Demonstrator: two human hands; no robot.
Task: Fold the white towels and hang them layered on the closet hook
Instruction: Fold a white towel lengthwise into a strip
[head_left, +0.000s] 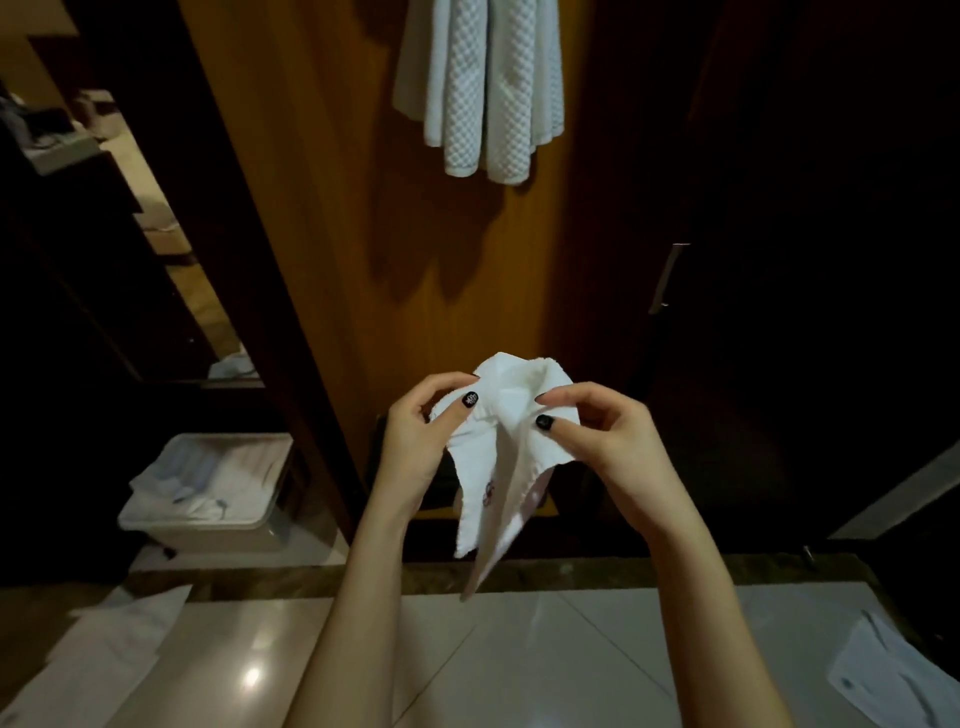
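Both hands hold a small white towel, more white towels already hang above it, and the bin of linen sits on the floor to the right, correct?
Not quite: the head view shows the bin on the floor to the left, not the right. Both the left hand and right hand do hold the small white towel, and the hanging towels are above it.

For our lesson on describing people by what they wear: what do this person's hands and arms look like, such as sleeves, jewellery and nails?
No sleeves, rings, watch or bracelets show. The left hand and right hand have black-painted nails; the left thumbnail bears a small pale design.
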